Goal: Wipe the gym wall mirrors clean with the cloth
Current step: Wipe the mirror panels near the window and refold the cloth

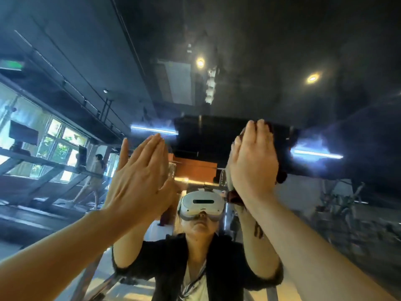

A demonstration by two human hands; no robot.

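Note:
The wall mirror [260,61] fills the whole view and reflects the gym and me. My right hand [253,161] is raised flat against the glass, pressing a dark red-brown cloth [282,177] to it; the cloth shows at the fingertips, beside the palm and below the wrist. My left hand [141,177] rests flat on the mirror to the left, fingers together and straight, holding nothing. Both forearms reach up from the bottom corners.
In the reflection a person walks on a treadmill [91,183] at the left near windows [58,144]. Ceiling lights [312,78] and dark ducts show above. Exercise bikes [342,205] stand at the right. A metal ladder frame [86,276] appears at the bottom.

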